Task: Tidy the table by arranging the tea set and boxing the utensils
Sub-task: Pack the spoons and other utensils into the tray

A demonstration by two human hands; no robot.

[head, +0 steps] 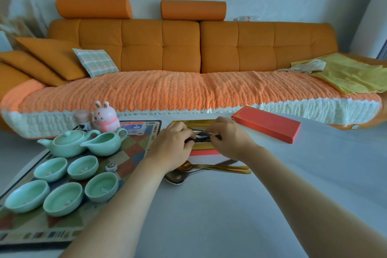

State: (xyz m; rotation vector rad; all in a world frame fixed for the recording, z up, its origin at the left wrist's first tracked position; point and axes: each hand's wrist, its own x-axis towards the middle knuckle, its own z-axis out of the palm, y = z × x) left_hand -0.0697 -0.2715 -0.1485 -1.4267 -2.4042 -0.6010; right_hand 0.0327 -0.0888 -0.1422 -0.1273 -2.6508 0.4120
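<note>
Over the open box far on the surface, the left grip and right grip both pinch a slim utensil.

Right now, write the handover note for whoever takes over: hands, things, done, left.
Hands: left hand and right hand both pinch a silver utensil over the open box.
Things: red lid lies right of it; gold spoons and a silver spoon lie on the table, nearer side.
Done: teapot, pitcher and five cups grouped on the mat.
Left: box the spoons, fit the lid.
</note>
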